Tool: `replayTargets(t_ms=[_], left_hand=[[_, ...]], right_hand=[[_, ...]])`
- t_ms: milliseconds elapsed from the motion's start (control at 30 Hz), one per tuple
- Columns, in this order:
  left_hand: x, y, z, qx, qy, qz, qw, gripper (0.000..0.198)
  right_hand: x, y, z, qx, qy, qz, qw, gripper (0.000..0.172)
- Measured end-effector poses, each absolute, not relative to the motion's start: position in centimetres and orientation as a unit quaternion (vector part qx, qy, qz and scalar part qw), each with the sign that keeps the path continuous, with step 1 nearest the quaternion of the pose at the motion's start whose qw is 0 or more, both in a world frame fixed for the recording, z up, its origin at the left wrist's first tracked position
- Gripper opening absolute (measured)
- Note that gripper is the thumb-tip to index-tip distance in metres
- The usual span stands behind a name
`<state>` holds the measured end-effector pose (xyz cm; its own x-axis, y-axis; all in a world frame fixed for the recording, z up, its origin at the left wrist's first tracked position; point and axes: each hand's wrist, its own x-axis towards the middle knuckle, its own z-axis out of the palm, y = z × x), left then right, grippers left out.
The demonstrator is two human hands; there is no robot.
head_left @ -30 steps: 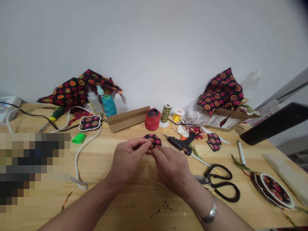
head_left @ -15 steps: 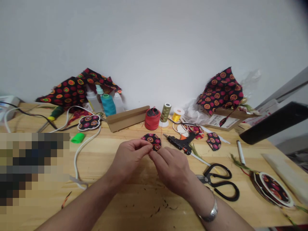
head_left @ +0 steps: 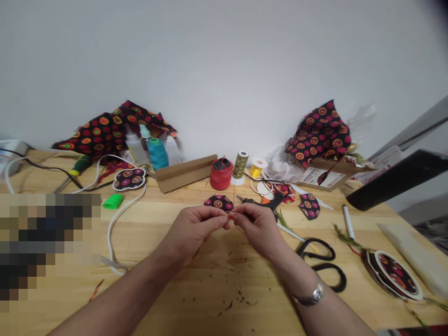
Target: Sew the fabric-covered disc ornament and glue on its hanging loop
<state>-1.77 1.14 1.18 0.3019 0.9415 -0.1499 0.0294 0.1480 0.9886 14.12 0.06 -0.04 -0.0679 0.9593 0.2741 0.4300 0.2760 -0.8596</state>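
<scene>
My left hand (head_left: 196, 229) and my right hand (head_left: 258, 229) meet above the middle of the table, thumbs and fingers pinched. Between the fingertips shows a short bit of red thread (head_left: 231, 216); its ends are too small to follow. A thin line of thread also runs down toward my fingers from beside the red spool (head_left: 221, 176). Just beyond my fingertips lies a scalloped piece of dark patterned fabric (head_left: 217, 202), its near edge partly covered by my hands. A black glue gun (head_left: 276, 203) is behind my right hand, and black-handled scissors (head_left: 320, 252) lie beside my right forearm.
Spools in olive (head_left: 241, 164), yellow (head_left: 258, 167) and teal (head_left: 158, 154) stand toward the wall, near a cardboard tray (head_left: 187, 175). A white cable (head_left: 111, 233) loops at left. A round fabric-covered piece (head_left: 397, 273) and a white marker (head_left: 347, 221) lie at right.
My right hand has turned and risen slightly, so its thumb and finger now face my left fingertips. The red thread now shows between them. My left hand has moved slightly right.
</scene>
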Motion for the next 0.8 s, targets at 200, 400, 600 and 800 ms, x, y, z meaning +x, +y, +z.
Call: replayTargets(t_ms=[200, 400, 600, 800], left_hand=[[-1.85, 1.33, 1.01, 0.515, 0.46, 0.406, 0.599, 0.011], [-1.8, 1.24, 1.62, 0.553, 0.488, 0.412, 0.535, 0.011], [-1.84, 1.14, 1.52, 0.555, 0.48, 0.434, 0.524, 0.015], [-1.74, 1.29, 0.74, 0.461, 0.465, 0.457, 0.602, 0.013]], right_hand=[[13.57, -0.69, 0.49, -0.515, -0.677, 0.29, 0.439, 0.014], [13.6, -0.71, 0.41, -0.511, -0.669, 0.313, 0.439, 0.015], [13.46, -0.8, 0.27, -0.516, -0.662, 0.331, 0.431, 0.017], [13.16, -0.84, 0.05, -0.517, -0.666, 0.337, 0.419, 0.019]])
